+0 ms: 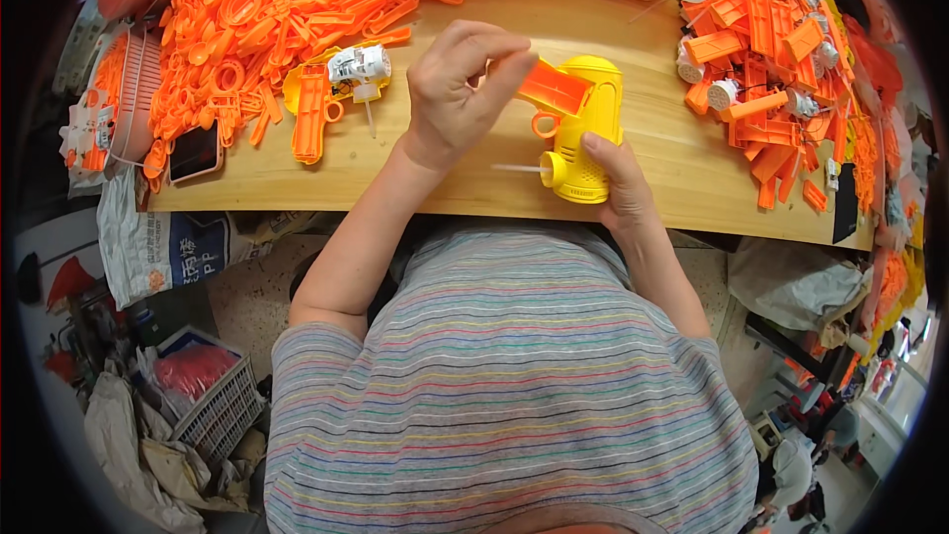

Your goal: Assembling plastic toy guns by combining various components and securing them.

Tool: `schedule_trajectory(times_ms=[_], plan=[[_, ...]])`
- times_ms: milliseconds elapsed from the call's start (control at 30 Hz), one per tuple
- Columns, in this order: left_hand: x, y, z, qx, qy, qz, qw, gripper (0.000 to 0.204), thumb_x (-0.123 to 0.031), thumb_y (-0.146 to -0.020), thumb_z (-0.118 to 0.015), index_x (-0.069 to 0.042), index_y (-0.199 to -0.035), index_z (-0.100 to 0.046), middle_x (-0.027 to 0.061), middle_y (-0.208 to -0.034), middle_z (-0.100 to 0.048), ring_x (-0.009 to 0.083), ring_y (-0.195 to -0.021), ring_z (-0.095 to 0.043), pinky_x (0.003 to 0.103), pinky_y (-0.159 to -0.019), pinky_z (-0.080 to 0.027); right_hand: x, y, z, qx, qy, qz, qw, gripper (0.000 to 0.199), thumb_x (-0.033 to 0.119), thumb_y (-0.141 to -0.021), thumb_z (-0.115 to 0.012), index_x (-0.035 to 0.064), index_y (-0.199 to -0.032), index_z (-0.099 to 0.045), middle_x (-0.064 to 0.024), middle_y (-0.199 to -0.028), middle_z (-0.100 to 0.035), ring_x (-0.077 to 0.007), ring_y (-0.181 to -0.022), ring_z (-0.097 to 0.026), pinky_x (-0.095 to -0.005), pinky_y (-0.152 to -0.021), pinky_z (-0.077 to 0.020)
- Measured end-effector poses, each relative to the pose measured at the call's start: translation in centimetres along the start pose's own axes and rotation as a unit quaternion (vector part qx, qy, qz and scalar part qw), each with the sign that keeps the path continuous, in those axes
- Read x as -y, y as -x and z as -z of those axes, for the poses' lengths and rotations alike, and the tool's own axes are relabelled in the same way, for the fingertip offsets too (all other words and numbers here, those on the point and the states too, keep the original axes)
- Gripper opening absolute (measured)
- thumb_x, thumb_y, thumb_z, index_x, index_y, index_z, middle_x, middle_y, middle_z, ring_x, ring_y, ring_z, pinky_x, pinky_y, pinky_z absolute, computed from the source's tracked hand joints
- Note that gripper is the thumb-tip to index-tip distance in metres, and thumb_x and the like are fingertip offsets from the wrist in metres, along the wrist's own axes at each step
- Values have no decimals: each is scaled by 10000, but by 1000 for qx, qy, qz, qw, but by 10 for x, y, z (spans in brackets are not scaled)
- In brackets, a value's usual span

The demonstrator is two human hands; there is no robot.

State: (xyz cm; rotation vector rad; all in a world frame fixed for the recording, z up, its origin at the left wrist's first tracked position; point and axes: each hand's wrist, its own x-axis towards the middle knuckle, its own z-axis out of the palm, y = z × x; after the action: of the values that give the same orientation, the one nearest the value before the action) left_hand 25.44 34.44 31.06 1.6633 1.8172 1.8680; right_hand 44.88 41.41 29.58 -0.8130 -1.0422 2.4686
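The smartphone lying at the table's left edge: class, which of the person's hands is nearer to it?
Left. The left hand is over mid-table, well right of the smartphone; the right hand, gripping the yellow toy body, is farther right.

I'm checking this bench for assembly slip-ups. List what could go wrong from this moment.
1. The left hand pinches an orange flat part at the top of the yellow toy housing; pushed in crooked, it might jam or snap.
2. The right hand grips only the housing's lower end, near the wooden table edge; a slip could drop it.
3. A thin white tube sticks out beside the nozzle and could bend.
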Motion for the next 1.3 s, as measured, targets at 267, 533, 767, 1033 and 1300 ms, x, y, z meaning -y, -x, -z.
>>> schedule_trajectory(times_ms=[267, 533, 767, 1033, 1300], plan=[[0, 1, -1, 17, -14, -13, 1000, 300, 47, -733, -740, -51, -1017, -733, 67, -955, -624, 101, -684, -556, 222, -574, -468, -3, 2, -6, -71, 76, 131, 986, 615, 199, -793, -719, 25, -1311, -436, -113, -1113, -618, -192, -951, -653, -357, -814, -569], [5, -13, -2, -23, -42, -53, 997, 287, 39, -720, -738, -36, -998, -727, 99, -1074, -610, 169, -930, -604, 273, -800, -499, 12, 9, -23, -93, 66, 203, 972, 590, 92, -767, -750, 19, -1266, -443, -93, -1057, -629, -175, -902, -651, -335, -793, -559], [9, -18, -6, 47, 135, 55, 988, 156, -92, -948, -589, 8, -1002, -696, 103, -1088, -605, 172, -973, -600, 285, -889, -472, 10, 3, 0, -33, -38, 34, 998, 488, 250, -853, -685, 5, -1233, -501, -123, -1003, -650, -212, -876, -669, -367, -770, -575], [2, -20, -13, 44, 215, 92, 971, 557, -333, -1068, -329, 33, -771, -627, 110, -870, -608, 160, -805, -577, 275, -755, -468, 1, -3, 4, 45, -264, -184, 946, 559, 479, -902, -569, 62, -1268, -504, -182, -1001, -637, -292, -852, -668, -475, -621, -582], [7, -21, -16, -31, 230, 112, 966, 583, -323, -1048, -385, -18, -568, -516, 41, -549, -523, 114, -542, -475, 261, -558, -375, -2, -7, 6, 110, -315, -268, 904, 592, 538, -913, -524, 54, -1254, -520, -194, -962, -637, -325, -744, -663, -475, -634, -570]])
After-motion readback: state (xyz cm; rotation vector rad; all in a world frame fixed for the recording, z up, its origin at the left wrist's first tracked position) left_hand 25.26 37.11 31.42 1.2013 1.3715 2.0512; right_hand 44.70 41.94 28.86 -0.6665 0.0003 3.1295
